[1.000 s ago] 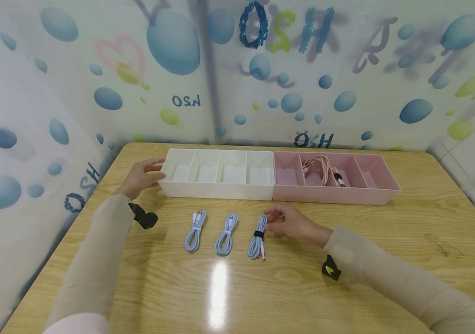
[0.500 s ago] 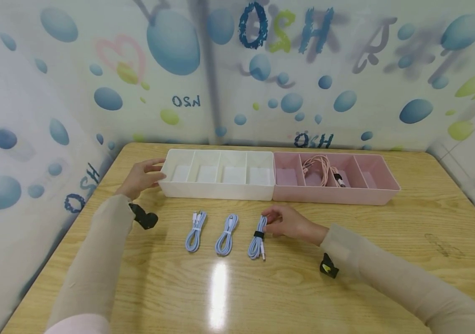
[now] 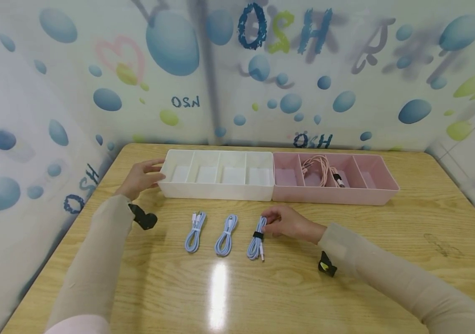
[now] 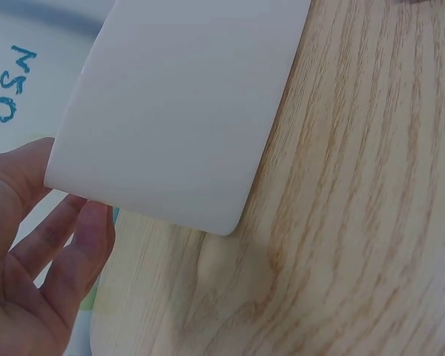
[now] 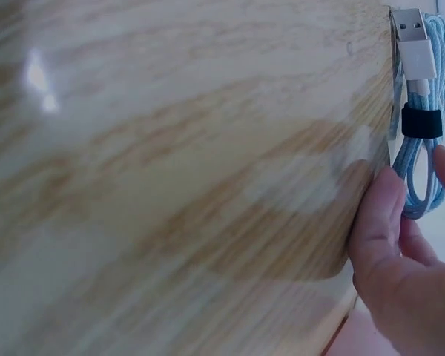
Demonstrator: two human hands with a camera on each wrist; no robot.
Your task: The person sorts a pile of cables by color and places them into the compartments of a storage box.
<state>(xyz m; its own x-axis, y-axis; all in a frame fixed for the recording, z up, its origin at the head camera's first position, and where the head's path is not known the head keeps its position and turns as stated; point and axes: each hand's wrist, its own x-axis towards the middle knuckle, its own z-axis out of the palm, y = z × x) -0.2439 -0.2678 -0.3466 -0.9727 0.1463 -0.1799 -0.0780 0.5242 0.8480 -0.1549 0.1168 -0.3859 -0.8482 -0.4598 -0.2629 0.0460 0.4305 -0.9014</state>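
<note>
Three coiled blue cables lie in a row on the wooden table [image 3: 262,292]. My right hand [image 3: 266,221] pinches the upper end of the rightmost blue cable [image 3: 256,237]. The right wrist view shows that cable [image 5: 424,159] with its black strap [image 5: 421,121] and USB plug [image 5: 414,48] between my fingers [image 5: 377,222]. The other two blue cables [image 3: 195,231] [image 3: 225,234] lie untouched. My left hand [image 3: 153,170] rests with straight fingers against the left end of the white tray [image 3: 216,191]. In the left wrist view, fingers [image 4: 78,245] touch the tray wall [image 4: 178,111].
A pink tray [image 3: 333,195] adjoins the white one on its right and holds a coiled pink cable [image 3: 318,168]. Both trays have several compartments. Bubble-patterned walls enclose the table on the left, back and right. Bare tabletop stretches in front of the cables.
My right hand and forearm have crept slightly left, closing on the top of the rightmost blue cable. The left hand and the trays have not moved.
</note>
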